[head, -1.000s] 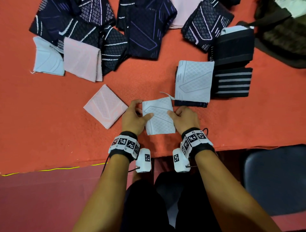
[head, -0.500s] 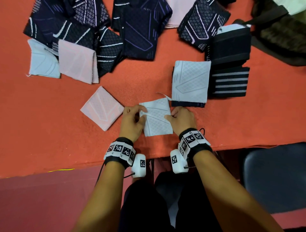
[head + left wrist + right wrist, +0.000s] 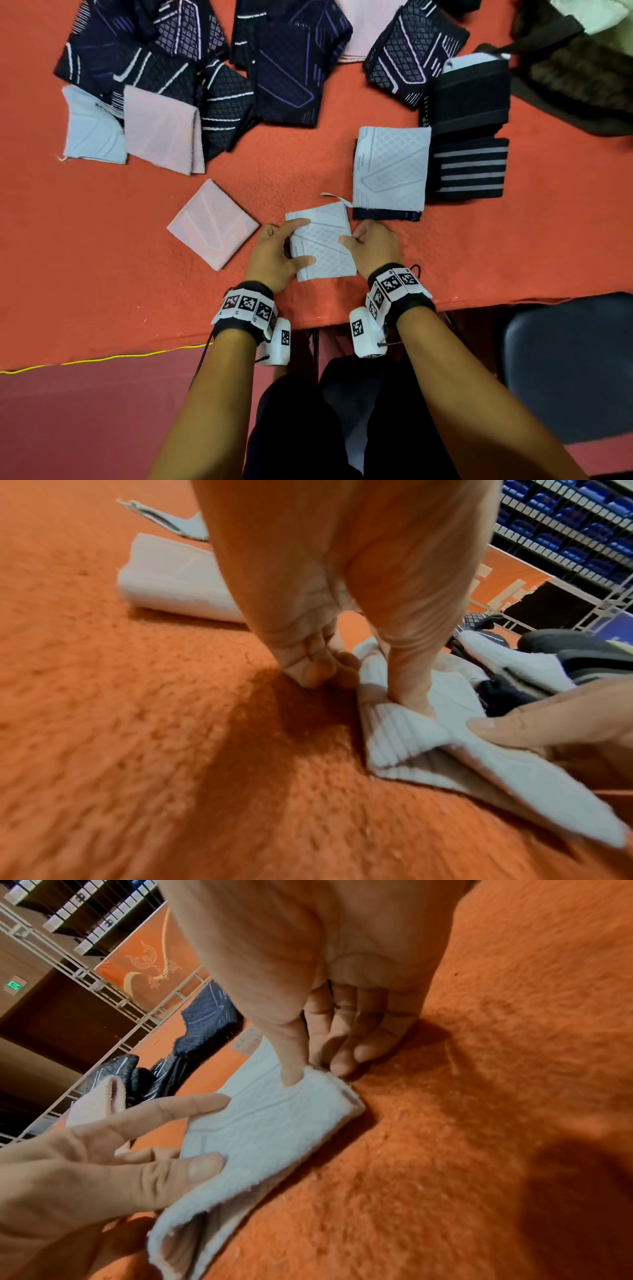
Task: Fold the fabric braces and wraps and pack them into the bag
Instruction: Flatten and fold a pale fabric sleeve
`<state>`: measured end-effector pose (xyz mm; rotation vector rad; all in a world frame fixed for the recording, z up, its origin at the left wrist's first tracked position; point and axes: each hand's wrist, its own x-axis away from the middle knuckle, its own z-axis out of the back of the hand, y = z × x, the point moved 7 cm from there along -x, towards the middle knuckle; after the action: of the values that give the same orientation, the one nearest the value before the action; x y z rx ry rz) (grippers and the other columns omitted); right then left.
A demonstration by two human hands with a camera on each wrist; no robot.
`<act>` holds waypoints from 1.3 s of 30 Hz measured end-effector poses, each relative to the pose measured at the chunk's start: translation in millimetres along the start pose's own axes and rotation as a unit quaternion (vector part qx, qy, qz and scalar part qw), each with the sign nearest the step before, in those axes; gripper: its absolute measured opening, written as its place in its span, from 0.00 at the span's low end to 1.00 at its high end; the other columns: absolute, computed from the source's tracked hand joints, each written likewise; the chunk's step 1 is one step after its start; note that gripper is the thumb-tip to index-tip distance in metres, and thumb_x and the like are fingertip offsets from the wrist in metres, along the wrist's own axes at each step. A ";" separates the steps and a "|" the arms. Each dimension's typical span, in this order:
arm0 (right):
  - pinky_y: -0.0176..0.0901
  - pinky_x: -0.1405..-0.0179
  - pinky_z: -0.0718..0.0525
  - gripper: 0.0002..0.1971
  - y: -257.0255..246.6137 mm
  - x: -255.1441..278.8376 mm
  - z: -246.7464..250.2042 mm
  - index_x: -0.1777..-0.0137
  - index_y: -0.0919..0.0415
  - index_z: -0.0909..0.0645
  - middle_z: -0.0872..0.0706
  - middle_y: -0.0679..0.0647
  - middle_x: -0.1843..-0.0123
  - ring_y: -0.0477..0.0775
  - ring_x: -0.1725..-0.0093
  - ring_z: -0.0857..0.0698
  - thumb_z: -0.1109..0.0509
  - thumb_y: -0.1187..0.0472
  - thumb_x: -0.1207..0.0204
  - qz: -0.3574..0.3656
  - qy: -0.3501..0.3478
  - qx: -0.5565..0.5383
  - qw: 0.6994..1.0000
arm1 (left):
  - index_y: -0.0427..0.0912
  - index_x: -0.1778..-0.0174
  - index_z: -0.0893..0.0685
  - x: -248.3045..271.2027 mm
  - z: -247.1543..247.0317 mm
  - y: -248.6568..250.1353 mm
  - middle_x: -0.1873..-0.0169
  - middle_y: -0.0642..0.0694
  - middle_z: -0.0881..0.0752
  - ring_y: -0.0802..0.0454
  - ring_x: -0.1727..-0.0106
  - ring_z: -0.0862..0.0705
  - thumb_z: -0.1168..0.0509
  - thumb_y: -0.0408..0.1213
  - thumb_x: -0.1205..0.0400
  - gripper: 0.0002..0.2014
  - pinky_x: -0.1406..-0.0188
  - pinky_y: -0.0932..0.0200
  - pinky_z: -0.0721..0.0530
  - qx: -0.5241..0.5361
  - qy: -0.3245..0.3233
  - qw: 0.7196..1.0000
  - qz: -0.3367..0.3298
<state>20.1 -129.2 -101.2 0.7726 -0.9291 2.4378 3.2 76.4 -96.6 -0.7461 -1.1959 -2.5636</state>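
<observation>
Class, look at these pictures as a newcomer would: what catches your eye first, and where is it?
Both hands, left hand and right hand, pinch a folded white brace at the near edge of the orange table. Dark patterned braces lie heaped along the far side.

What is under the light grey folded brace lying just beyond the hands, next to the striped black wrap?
A dark navy folded piece lies under the light grey brace; only its near and left edges show. Its pattern and anything beneath are covered.

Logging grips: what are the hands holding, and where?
Both hold the white brace: left hand pinches its left edge, right hand its right edge.
</observation>
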 end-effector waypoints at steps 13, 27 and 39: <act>0.28 0.68 0.25 0.08 -9.8 13.0 2.9 0.50 0.59 0.19 0.14 0.50 0.55 0.48 0.56 0.17 0.26 0.67 0.27 0.036 -0.066 -0.017 0.997 | 0.59 0.26 0.24 12.4 -0.5 2.5 0.31 0.53 0.20 0.54 0.29 0.24 0.18 0.29 0.32 0.40 0.29 0.59 0.27 0.100 -0.072 0.992 0.031; 0.35 0.52 0.15 0.11 -42.1 18.8 60.8 0.57 0.51 0.20 0.14 0.53 0.56 0.47 0.57 0.15 0.20 0.63 0.28 0.145 -0.041 -0.209 0.966 | 0.47 0.36 0.17 10.9 42.2 62.4 0.34 0.48 0.17 0.54 0.38 0.16 0.29 0.13 0.31 0.32 0.45 0.60 0.15 0.313 -0.004 0.948 -0.060; 0.26 0.55 0.19 0.14 -4.7 -21.2 138.8 0.46 0.50 0.22 0.16 0.40 0.56 0.33 0.60 0.18 0.26 0.68 0.24 0.109 0.143 -0.202 0.963 | 0.50 0.28 0.22 -48.7 -12.2 128.6 0.34 0.47 0.20 0.60 0.46 0.17 0.31 0.16 0.25 0.33 0.50 0.63 0.15 0.297 -0.046 0.952 -0.061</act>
<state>87.0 -227.1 -25.9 0.1770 -1.3879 2.3313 90.8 -17.0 -44.9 -0.6607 -1.9607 -2.0726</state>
